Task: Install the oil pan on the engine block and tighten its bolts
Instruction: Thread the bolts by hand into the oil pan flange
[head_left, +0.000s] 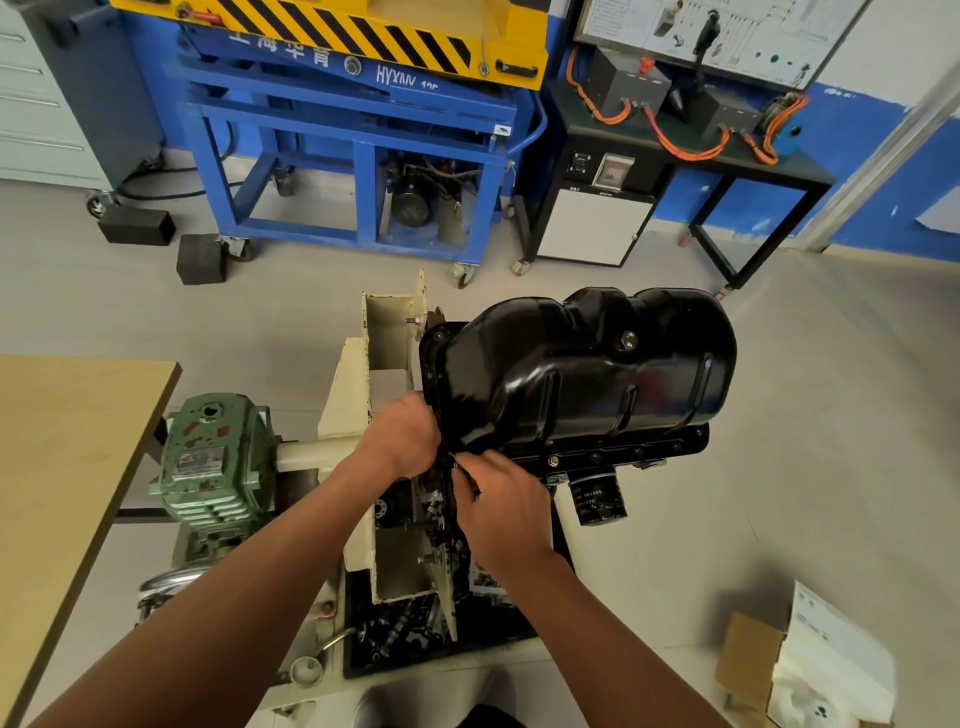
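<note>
Oil pan (587, 374) lying sump-up on the engine block (670, 449), with its flange along the block's upper edge. One bolt (554, 460) shows in the flange on the side nearest you. Your left hand (402, 439) is at the pan's near-left corner with its fingers curled in toward the flange. The fingertips are hidden, so you cannot tell whether it grips the pan. Your right hand (506, 512) is just below the same corner, thumb and forefinger pinched together at the flange edge. What they pinch is too small to make out. An oil filter (597, 501) juts from the block under the pan's near side. Left of the pan, the cream stand (387, 332) carries the block; further left are a green gearbox (218, 462) and then the table (67, 457). Below the pan, toward you, a black tray (457, 656) holds loose parts. Well to the pan's lower right, a cardboard box (753, 660) stands on the floor (779, 415). Beyond the pan stands a blue lift (353, 156).
</note>
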